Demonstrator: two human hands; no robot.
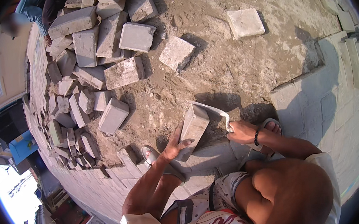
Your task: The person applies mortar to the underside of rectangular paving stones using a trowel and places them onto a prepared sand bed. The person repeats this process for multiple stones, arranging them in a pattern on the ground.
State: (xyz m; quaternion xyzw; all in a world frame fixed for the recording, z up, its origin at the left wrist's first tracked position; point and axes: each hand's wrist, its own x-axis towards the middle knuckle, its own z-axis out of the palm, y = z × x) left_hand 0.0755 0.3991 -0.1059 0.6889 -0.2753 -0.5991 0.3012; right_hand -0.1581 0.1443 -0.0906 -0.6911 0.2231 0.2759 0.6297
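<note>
A grey rectangular paving block [193, 125], dusty and rough-faced, stands tilted on one end at the edge of the sand bed beside the laid pavement. A metal trowel [213, 110] with a thin flat blade rests against its upper end.

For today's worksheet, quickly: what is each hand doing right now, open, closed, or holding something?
Left hand: closed on a grey paving block, tilted up on edge.
Right hand: closed on the handle of a trowel.
</note>
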